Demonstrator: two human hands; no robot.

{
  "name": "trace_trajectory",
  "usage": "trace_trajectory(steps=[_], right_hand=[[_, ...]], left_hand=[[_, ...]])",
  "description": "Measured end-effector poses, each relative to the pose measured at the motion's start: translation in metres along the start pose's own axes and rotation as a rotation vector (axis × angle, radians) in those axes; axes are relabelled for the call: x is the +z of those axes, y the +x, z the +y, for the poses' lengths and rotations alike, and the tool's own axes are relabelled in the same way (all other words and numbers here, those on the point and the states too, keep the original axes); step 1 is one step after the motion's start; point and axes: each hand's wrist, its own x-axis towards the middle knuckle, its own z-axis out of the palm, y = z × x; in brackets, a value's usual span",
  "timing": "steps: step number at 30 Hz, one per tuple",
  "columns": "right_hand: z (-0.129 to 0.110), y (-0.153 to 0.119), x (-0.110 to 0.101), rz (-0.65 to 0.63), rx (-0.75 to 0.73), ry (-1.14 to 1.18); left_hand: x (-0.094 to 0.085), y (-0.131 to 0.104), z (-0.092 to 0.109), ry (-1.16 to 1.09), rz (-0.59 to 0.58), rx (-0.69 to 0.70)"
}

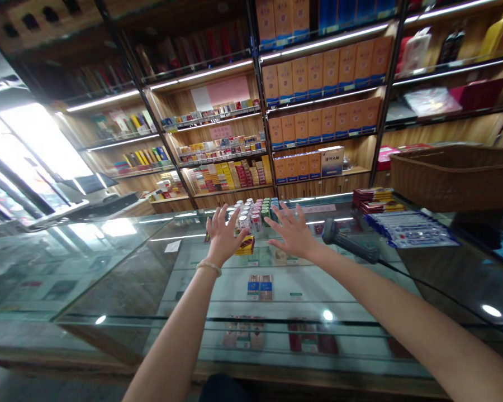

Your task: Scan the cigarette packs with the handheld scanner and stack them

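Note:
Both my hands reach out over a glass display counter [218, 279], fingers spread. My left hand [224, 237], with a pale bracelet [209, 267] on the wrist, holds nothing. My right hand [292, 231] is likewise bare, palm down. Between and beyond them stand rows of small cylindrical containers [256, 219], white, pink, green and blue; the hands hide part of them. Beside my left fingers lies a yellow and dark red packet [245, 245]. A black handheld barcode scanner [347, 244] rests on the counter to the right of my right hand.
Blue-and-white packets [411, 229] and red-yellow packets [373, 200] are piled at the right, near a brown wicker basket [452, 178]. The scanner's cable [427, 290] runs to the right. Shelves of orange boxes [324, 123] line the back wall. Cartons [260, 287] lie under the glass.

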Motion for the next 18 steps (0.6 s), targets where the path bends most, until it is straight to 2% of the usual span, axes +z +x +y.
trace_trajectory(steps=[5,12,18], right_hand=[[0.026,-0.016,-0.015,0.028,0.07,-0.034],[0.067,-0.049,-0.041,0.069,0.103,-0.108],[0.096,-0.07,-0.051,0.066,0.155,-0.169]], left_hand=[[0.007,0.007,0.042,-0.057,-0.022,0.012],[0.022,0.02,0.101,-0.124,0.029,0.077],[0.035,0.029,0.146,-0.145,0.032,0.117]])
